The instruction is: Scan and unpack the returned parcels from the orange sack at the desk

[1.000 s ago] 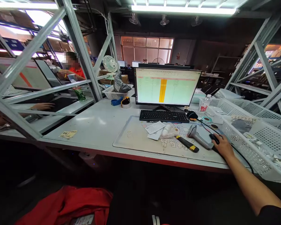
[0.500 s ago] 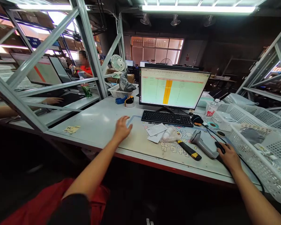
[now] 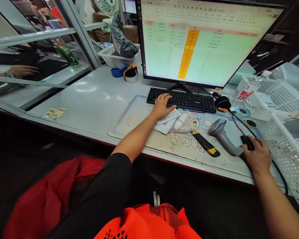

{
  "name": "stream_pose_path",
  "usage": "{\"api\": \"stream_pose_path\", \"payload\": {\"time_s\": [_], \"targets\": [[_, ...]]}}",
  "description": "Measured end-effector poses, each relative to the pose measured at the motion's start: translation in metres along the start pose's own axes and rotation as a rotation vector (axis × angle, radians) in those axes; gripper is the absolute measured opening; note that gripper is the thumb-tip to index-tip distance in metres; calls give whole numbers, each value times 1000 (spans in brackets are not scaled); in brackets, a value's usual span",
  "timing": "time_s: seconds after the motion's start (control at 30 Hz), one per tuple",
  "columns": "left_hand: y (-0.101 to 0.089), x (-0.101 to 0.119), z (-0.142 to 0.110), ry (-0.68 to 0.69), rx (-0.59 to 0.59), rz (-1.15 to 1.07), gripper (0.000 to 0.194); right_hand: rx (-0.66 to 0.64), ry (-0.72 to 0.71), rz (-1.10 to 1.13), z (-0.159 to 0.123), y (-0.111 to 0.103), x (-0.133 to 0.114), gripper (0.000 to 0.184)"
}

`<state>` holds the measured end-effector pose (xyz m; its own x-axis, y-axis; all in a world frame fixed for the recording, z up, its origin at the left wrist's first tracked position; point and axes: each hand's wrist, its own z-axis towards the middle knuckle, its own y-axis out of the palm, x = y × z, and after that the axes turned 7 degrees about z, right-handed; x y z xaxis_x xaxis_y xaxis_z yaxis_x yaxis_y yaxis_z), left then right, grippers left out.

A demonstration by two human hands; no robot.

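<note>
Left hand (image 3: 161, 107), loose, is over one keyboard (image 3: 190, 100) (black, oblong); right of it, right hand (image 3: 259, 155) grasps one rounded mouse (image 3: 247, 142).

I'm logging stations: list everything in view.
desk: 1, white, centre
monitor: 1, black, desk's back
keyboard: 1, black, below monitor
mat: 1, cream, desk's front
papers: 2, white, mat
packet: 1, clear, mat
cutter: 1, black-yellow, mat
scanner: 1, grey, mat
mouse: 1, black, beside scanner
rolls: 2, teal and brown, right
tape: 1, white, left
labels: 2, tan, left
baskets: several, white, both sides
bag: 1, black, left
bottles: 2, green and red-lettered, both sides
frame: 1, grey, left
cloth: 1, red, lower left
co-worker's hand: 1, bare, left
left hand: 1, bare, at keyboard
right hand: 1, bare, on mouse
</note>
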<state>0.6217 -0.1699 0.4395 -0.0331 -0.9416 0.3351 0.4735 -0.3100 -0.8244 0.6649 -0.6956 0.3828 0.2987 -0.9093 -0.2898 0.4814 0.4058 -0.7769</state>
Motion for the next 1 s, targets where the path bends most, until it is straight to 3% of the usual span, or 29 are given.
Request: {"api": "stream_pose_path", "payload": {"time_s": [0.17, 0.27, 0.33, 0.43, 0.5, 0.6, 0.7, 0.83, 1.0], "targets": [[-4, 27, -12, 344, -225, -129, 69, -12, 20, -11, -1, 0, 1, 58], [-3, 39, -19, 384, -407, -141, 70, 10, 24, -16, -2, 4, 4, 59], [-2, 39, -20, 367, -446, -170, 72, 21, 13, -7, -3, 7, 6, 60], [-4, 30, -16, 320, -382, -237, 68, 12, 2, -2, -3, 7, 5, 59], [-4, 17, -10, 243, -259, -238, 61, -9, 8, -23, -4, 5, 2, 58], [-4, -9, 1, 61, -40, -134, 51, -27, 12, -29, -5, 3, -1, 59], [-3, -35, 8, -136, 97, -14, 47, -32, 8, -8, -3, 6, 1, 60], [0, -53, 9, -307, 130, 71, 51, -48, -12, 40, 1, 16, 13, 66], [6, -55, 8, -334, 41, 123, 58, -45, -28, 81, 4, 23, 19, 63]]}}
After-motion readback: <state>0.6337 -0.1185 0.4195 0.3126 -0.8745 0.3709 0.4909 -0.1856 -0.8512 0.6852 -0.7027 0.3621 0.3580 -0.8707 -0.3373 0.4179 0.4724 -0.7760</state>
